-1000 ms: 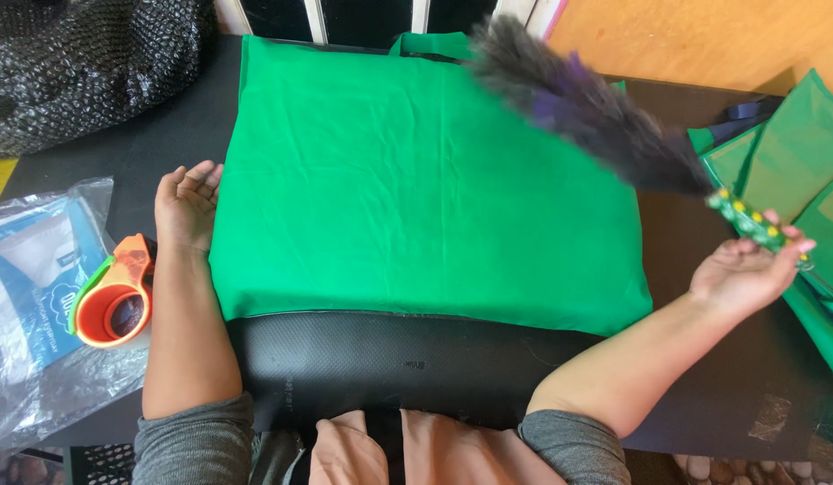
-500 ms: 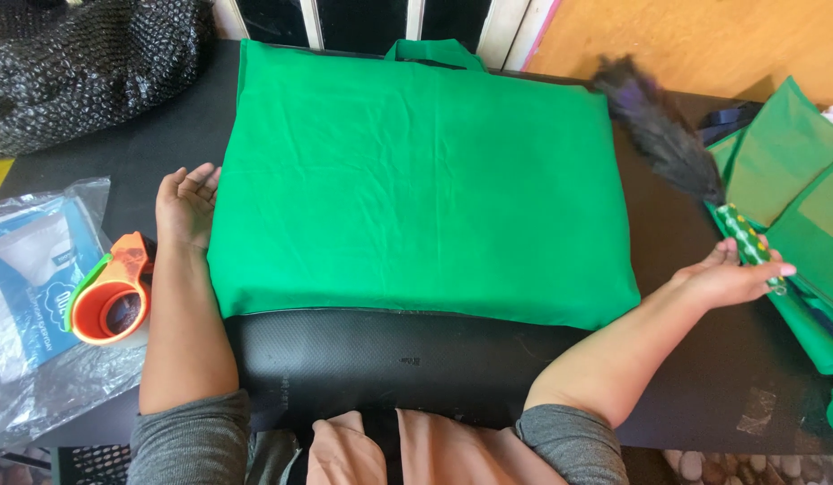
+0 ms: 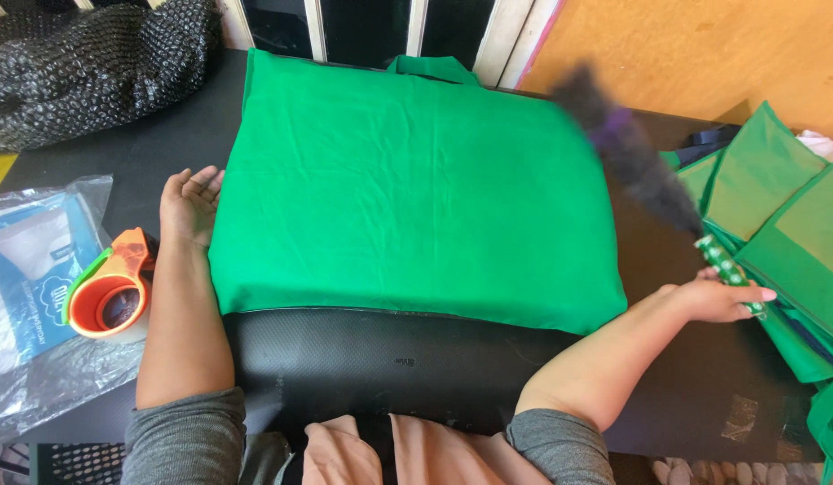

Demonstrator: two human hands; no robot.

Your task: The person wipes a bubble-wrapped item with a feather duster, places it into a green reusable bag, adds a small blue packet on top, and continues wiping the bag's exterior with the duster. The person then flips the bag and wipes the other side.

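From the head camera, the right hand point(image 3: 717, 298) closes around the green patterned handle of a dark feather duster point(image 3: 634, 162), whose blurred plume angles up-left over the right edge of the flat green fabric bag point(image 3: 416, 189); the left hand point(image 3: 190, 205), fingers loosely spread, presses the bag's left edge.

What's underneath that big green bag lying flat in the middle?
The green bag lies on a black table; a curved black pad sticks out from under its near edge. The left hand rests at its left edge. Whatever else lies beneath or inside is covered.
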